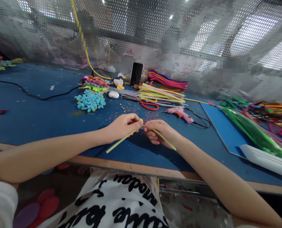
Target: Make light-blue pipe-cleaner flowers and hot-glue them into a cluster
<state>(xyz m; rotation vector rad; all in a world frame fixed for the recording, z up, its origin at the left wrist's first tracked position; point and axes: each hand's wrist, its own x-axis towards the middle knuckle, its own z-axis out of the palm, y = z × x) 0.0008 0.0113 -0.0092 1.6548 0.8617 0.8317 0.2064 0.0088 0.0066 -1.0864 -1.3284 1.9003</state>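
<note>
Between my two hands a pale yellow pipe cleaner (pixel 122 140) is pinched near its middle, its two ends slanting down to either side. My left hand (pixel 123 126) is closed on it, thumb and forefinger together. My right hand (pixel 161 130) grips it a short gap away, with the other fingers curled. Just beyond the hands, scissors with red and yellow handles (pixel 149 106) lie on the blue table (pixel 60 117). To the right of them rests a pink glue gun (pixel 180 114). Bits of coloured fluff are scattered around my fingers.
Blue flower-like pieces (pixel 90 100) and a multicoloured pile (pixel 95 83) sit at left. Behind are yellow pipe cleaners (pixel 162 94), pink ones (pixel 167 80), a propped phone (pixel 136 74) and a white case (pixel 113 94). A green bundle in plastic (pixel 254 133) lies right; a black cable (pixel 36 96) crosses left.
</note>
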